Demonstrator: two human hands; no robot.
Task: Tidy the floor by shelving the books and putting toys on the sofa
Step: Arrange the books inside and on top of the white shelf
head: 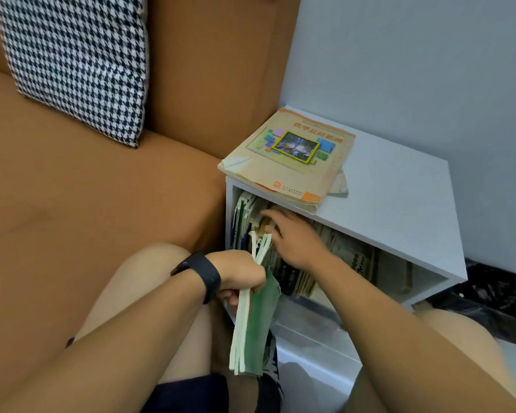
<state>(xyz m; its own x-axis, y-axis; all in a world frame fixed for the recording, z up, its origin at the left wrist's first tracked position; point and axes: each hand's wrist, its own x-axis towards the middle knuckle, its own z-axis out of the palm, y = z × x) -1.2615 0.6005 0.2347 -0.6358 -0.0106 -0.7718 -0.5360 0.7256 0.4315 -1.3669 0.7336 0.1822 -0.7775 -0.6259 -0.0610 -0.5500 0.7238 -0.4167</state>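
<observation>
The shelving is in progress. The left hand (245, 275) is clenched around some thin green books (256, 320), held on edge just before the left end of the white shelf (399, 186). The right hand (295, 236) is released, its straight fingers pressing on the row of books (349, 260) already standing inside, probably to make a gap. One worn textbook (289, 159) lies on the top of the shelf, at its front left corner, over a thinner one.

The sofa (102, 189) beside the shelf carries only a checked cushion (75, 58). No toys are visible, and the floor is mostly hidden by the arms and knees, so I cannot tell what is left there.
</observation>
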